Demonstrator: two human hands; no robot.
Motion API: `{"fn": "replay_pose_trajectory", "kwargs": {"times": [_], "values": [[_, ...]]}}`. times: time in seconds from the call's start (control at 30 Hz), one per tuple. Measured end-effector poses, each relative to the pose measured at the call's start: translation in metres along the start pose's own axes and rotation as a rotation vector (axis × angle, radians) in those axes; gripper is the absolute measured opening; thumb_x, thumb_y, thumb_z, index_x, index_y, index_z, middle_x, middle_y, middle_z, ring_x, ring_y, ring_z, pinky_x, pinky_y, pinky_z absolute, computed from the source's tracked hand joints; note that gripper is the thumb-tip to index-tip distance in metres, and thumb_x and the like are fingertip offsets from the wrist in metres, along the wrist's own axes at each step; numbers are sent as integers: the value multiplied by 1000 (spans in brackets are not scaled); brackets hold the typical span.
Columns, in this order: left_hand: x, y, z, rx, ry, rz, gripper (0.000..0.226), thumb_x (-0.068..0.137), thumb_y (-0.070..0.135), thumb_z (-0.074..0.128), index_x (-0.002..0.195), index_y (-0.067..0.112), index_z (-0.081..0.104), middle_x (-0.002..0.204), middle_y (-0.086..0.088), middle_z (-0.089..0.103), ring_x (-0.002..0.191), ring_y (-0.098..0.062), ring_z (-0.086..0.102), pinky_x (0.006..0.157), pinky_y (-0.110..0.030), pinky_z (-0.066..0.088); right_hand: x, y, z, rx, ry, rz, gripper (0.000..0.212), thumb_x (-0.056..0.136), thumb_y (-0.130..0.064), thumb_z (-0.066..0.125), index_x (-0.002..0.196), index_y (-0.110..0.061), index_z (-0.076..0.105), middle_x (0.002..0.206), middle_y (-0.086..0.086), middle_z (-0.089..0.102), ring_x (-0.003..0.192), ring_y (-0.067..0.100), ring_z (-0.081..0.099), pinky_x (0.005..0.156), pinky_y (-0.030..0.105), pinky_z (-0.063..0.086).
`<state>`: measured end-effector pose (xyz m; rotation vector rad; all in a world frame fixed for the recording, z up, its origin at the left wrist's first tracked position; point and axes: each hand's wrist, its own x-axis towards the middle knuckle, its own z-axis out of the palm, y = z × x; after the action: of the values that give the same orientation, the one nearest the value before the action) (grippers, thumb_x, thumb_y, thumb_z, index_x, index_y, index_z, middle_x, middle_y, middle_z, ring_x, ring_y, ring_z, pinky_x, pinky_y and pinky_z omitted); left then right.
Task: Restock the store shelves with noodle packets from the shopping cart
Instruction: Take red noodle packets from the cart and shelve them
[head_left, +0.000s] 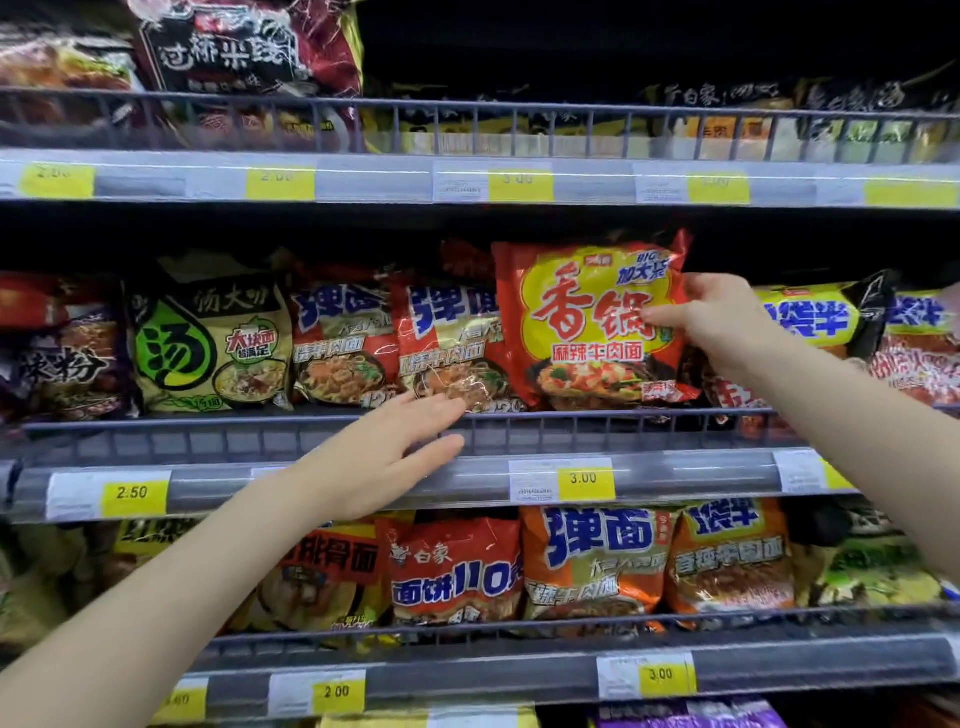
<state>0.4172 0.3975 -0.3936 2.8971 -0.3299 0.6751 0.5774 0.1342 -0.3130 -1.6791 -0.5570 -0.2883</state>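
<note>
My right hand (719, 322) pinches the right edge of a red and yellow noodle packet (592, 322), thumb on its front and the other fingers hidden behind it, holding it upright at the front of the middle shelf (363, 470), its lower edge just above the wire rail (623, 423). My left hand (395, 452) is spread and relaxed, fingers straight, reaching toward the rail with its fingertips in front of the lower corner of a red packet (447, 343) just left of the one I hold; whether they touch it I cannot tell. Farther left stand another red packet (340, 343) and a green and cream packet (208, 343). To the right, a yellow and blue packet (810, 317) lies behind my wrist. A yellow price tag (584, 480) sits on the shelf edge under the held packet. The lower shelf (519, 670) holds more packets, nearer to me.
</note>
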Motion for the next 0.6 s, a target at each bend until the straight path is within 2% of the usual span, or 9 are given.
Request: {"fn": "replay_pose_trajectory", "kwargs": {"times": [0.1,0.23,0.37,0.47,0.53,0.6], "values": [[-2,-3,3,-8,0,18,66,88,58,15,146,28,24,145,23,18,130,17,5,97,5,-10,-6,8,1,-76,-31,12,27,83,-2,67,107,-11,60,92,6,67,79,18,66,71,32,53],[-2,-2,3,-20,1,16,65,88,60,14,146,30,24,142,27,15,121,29,-1,98,4,-9,-9,16,2,-144,-61,68,27,85,-5,65,111,-7,59,101,12,67,84,22,66,77,37,52],[-3,5,0,-50,3,-13,57,91,49,25,145,31,25,138,28,14,122,19,0,89,10,-11,-10,16,3,-249,-63,116,23,89,-8,61,111,-4,57,105,13,66,89,26,64,78,38,50],[-4,6,-1,-63,-2,-12,57,91,49,25,145,31,25,138,28,14,120,21,-1,86,11,-11,-10,11,6,-416,-63,113,14,92,-8,56,103,1,56,101,19,65,90,32,64,77,43,53],[-4,6,-2,-73,-14,-18,51,96,44,28,145,31,26,137,28,14,114,25,-3,85,12,-11,-9,5,9,-539,-66,115,6,93,-5,52,88,-2,52,90,19,59,81,29,60,73,42,52],[-4,7,-3,-80,-14,-24,50,96,43,29,145,31,26,137,28,14,116,23,-3,84,12,-11,-6,2,11,-652,-65,124,20,93,-3,49,75,-7,44,81,13,51,69,22,49,61,35,45]]}}
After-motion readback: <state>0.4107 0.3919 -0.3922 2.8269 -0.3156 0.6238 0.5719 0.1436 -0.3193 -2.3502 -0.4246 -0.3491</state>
